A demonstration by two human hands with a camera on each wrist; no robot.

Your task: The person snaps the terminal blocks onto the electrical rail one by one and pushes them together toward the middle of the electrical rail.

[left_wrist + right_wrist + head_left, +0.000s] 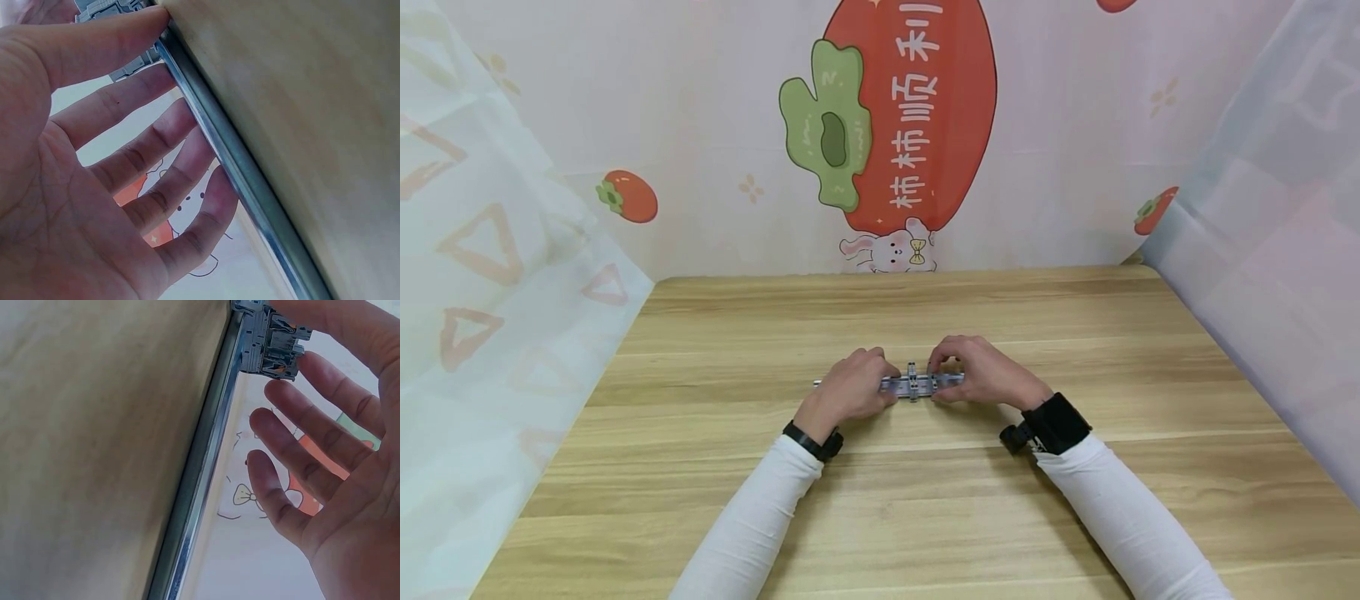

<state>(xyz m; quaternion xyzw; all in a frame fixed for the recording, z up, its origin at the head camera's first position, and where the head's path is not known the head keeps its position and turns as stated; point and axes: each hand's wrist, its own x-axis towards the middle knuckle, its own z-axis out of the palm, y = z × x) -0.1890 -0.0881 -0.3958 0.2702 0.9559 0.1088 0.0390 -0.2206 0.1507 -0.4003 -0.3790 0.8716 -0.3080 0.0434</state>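
A narrow metal DIN rail [903, 394] lies crosswise on the table. My left hand [859, 385] grips it, thumb on the near edge and fingertips along the far edge of the rail [244, 181] in the left wrist view. One terminal block [913, 381] sits across the rail between the hands. Just to its right, my right hand [988, 372] pinches a second grey terminal block [269, 344] at the rail between thumb and index finger. The other right fingers are spread, apart from the rail. Where this block meets the rail is partly hidden.
The wood-grain table [880, 517] extends around the hands. A printed curtain [700, 150] rises behind its far edge, and pale cloth hangs at both sides. A dark device [1057, 423] is strapped to the right wrist, and a black band [812, 442] to the left.
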